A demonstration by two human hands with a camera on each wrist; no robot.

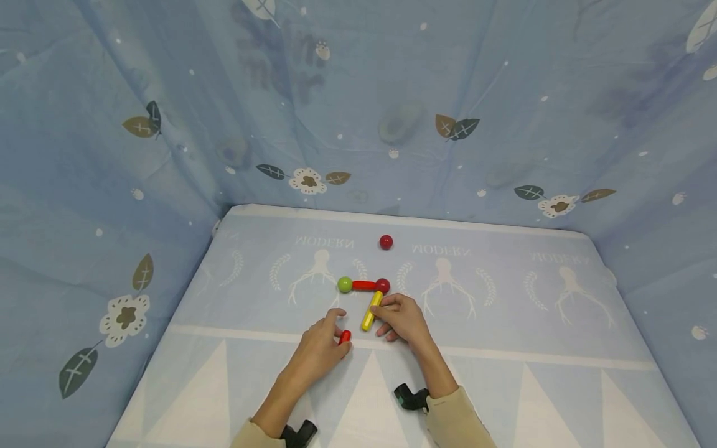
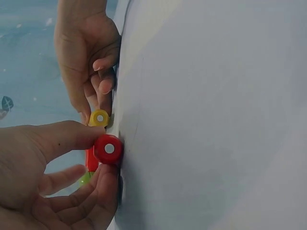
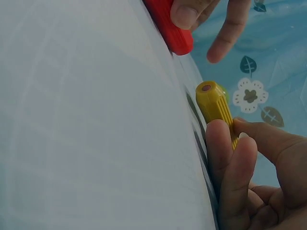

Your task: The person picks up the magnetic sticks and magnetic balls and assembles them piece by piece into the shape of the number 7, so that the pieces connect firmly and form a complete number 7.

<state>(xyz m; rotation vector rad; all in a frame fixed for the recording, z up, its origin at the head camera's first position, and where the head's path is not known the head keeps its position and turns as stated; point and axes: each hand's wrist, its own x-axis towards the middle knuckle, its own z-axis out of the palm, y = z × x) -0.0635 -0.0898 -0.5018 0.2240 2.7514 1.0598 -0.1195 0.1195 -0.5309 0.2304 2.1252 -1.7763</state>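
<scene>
My right hand (image 1: 403, 318) pinches a yellow ribbed stick (image 1: 372, 311), whose far end meets a dark red ball (image 1: 383, 285). From that ball a red stick (image 1: 364, 285) runs left to a green ball (image 1: 345, 284). Nearer me, my left hand (image 1: 320, 346) holds another red stick (image 1: 345, 337) between thumb and fingers. Its round end with a pale dot faces the left wrist camera, and the yellow stick's end (image 2: 100, 118) shows just beyond it. In the right wrist view, a dark round spot marks the yellow stick's near end (image 3: 206, 88).
A separate dark red ball (image 1: 386, 242) lies farther back on the patterned cloth of the table (image 1: 504, 267). Blue printed fabric (image 1: 358, 112) hangs behind the table and at both sides. Black wrist devices (image 1: 411, 397) sit by the sleeves.
</scene>
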